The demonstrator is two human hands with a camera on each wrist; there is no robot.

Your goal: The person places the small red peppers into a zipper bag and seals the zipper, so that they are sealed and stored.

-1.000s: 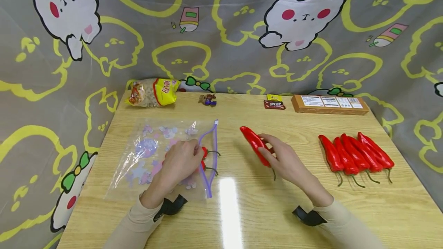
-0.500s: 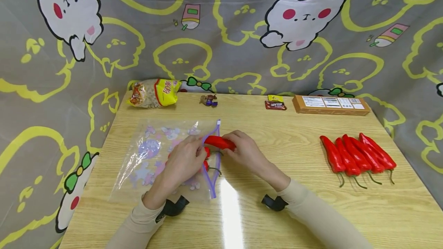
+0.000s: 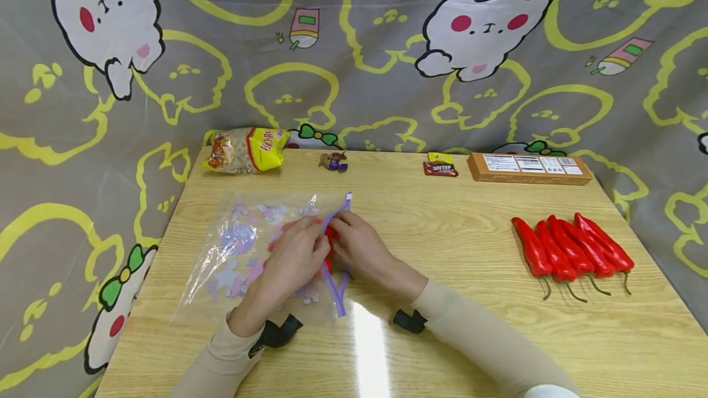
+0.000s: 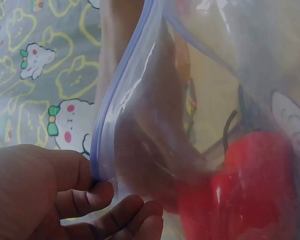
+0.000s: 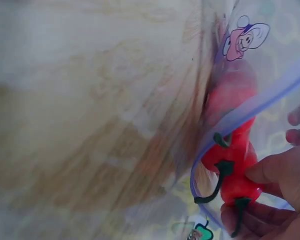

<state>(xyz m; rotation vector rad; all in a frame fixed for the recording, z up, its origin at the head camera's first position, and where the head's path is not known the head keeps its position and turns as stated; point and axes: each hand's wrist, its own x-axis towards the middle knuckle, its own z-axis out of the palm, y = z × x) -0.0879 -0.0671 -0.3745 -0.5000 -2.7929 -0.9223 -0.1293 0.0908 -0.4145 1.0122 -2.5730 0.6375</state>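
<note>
A clear printed zip bag with a purple zip edge lies flat on the table, its mouth facing right. My left hand pinches the bag by the zip edge at its mouth; the left wrist view shows fingers and thumb at that edge. Reaching into the mouth, my right hand grips a red pepper near its green stem. Other red peppers lie inside the bag beside it, partly hidden by my hands and the plastic.
Several red peppers lie in a row at the right of the wooden table. Along the back are a yellow snack bag, small wrapped sweets, a dark red bar and a long brown box.
My right hand has moved left from the table's middle with the pepper and pushed it into the bag's mouth. My left hand has stayed at the zip edge.
</note>
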